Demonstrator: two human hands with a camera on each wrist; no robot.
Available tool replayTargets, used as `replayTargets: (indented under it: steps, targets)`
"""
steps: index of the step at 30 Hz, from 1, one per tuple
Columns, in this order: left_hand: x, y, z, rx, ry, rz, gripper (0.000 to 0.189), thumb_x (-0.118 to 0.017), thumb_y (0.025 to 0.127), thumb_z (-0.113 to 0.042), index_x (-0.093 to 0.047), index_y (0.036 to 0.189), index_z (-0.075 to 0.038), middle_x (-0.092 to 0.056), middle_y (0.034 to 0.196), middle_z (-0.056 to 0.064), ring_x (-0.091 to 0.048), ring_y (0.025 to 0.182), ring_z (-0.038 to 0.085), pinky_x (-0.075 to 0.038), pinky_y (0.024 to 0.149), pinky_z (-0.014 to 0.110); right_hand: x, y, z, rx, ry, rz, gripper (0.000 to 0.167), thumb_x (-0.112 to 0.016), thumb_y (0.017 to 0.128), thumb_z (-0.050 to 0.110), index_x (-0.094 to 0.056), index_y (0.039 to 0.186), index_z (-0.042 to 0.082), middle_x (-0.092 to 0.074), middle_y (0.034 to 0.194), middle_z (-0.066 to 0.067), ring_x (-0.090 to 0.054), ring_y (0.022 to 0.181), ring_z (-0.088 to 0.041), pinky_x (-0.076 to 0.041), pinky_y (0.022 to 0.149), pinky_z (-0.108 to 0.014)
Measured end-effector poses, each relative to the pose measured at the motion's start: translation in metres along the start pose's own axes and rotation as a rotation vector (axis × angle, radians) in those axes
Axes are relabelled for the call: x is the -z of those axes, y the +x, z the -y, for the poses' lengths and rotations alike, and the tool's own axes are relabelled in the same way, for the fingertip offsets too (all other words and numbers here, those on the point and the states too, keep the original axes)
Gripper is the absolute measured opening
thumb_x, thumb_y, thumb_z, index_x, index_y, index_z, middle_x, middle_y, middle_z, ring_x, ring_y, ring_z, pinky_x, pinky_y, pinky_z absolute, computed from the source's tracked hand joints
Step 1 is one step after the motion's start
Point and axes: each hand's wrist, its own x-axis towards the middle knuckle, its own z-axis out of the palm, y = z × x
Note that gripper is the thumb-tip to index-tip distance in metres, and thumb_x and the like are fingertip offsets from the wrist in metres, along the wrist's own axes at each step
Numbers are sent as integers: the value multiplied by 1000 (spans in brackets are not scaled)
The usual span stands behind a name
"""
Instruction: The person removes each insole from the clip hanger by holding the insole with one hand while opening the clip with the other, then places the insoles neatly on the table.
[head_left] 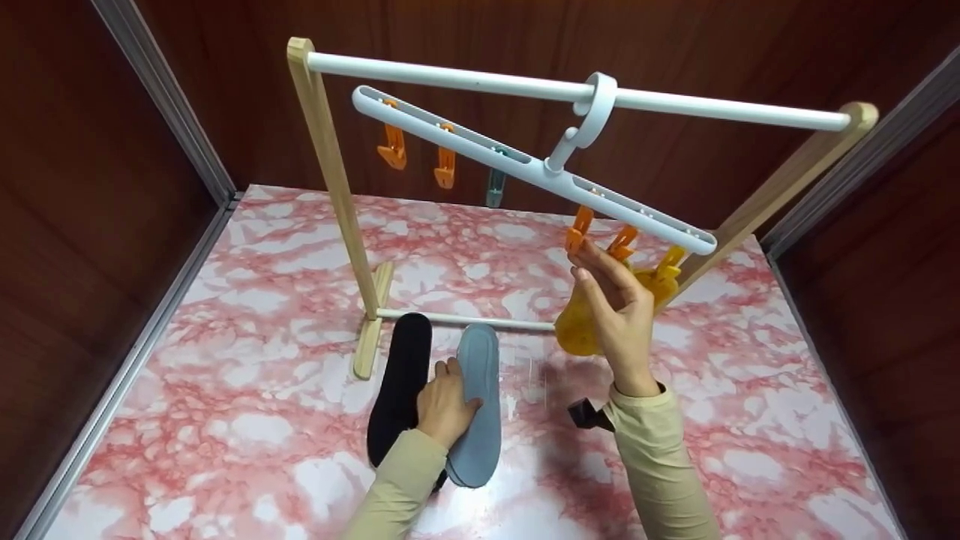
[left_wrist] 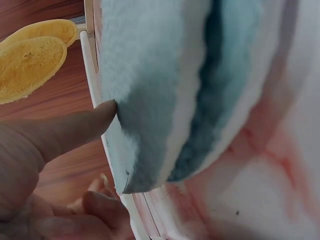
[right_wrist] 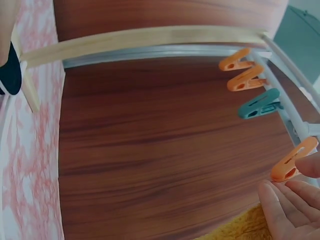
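Note:
A pair of stacked blue-grey insoles (head_left: 481, 427) lies beside black insoles (head_left: 401, 375) on the marbled surface. My left hand (head_left: 442, 405) is over the blue-grey pair, its thumb touching the upper insole (left_wrist: 145, 100) near the edge. The other fingers curl loosely beside that edge. Raised at the hanger (head_left: 540, 174), my right hand (head_left: 622, 315) pinches an orange clip (right_wrist: 292, 160) at its lower end. Behind this hand, fuzzy yellow insoles (left_wrist: 30, 65) hang from an orange clip (head_left: 622, 241) and a yellow clip (head_left: 670, 262).
The hanger hooks over the white rail (head_left: 465, 76) of a wooden-sided rack and slopes down to the right. On its left half are two orange clips (head_left: 445, 157) and a green clip (head_left: 496, 184). Brown panels (head_left: 75, 225) enclose the sides and back.

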Motion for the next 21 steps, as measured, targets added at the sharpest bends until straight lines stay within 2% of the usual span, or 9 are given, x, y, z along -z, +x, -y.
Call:
replayTargets:
  steps: [5, 10, 13, 16, 21]
  targets:
    - [1, 2, -3, -93, 12, 54, 31, -79, 70, -8, -53, 86, -2, -50, 80, 12, -56, 55, 30, -47, 49, 40, 4, -2, 2, 21, -42, -6, 29, -59, 91, -3, -60, 118, -12, -69, 113, -15, -67, 101, -21, -51, 91, -28]
    - [3, 6, -6, -205, 8, 93, 22, -72, 75, -6, -51, 78, -4, -50, 77, 11, -55, 53, 28, -45, 47, 38, 8, -7, 4, 54, -90, -54, 21, -59, 92, -1, -65, 109, -12, -70, 107, -13, -67, 99, -21, -51, 89, -27]
    - [7, 14, -11, -253, -20, 107, 17, -69, 81, -10, -54, 81, -3, -52, 79, 11, -56, 57, 28, -46, 50, 39, 10, -11, 4, 88, -120, -98, 18, -58, 91, -3, -65, 105, -13, -71, 104, -11, -66, 97, -22, -51, 88, -26]
    - [11, 23, -20, -274, -73, 123, 14, -67, 85, -14, -59, 88, -4, -55, 84, 10, -59, 63, 28, -49, 54, 40, 11, -14, 4, 127, -145, -140, 16, -57, 91, -6, -65, 103, -14, -70, 101, -10, -66, 96, -24, -51, 87, -27]
    - [14, 33, -33, -331, -149, 111, 16, -67, 86, -16, -59, 94, -5, -56, 90, 9, -61, 72, 28, -51, 61, 39, 10, -18, 5, 186, -189, -221, 15, -57, 89, -9, -67, 100, -10, -69, 99, -9, -65, 95, -21, -51, 88, -27]
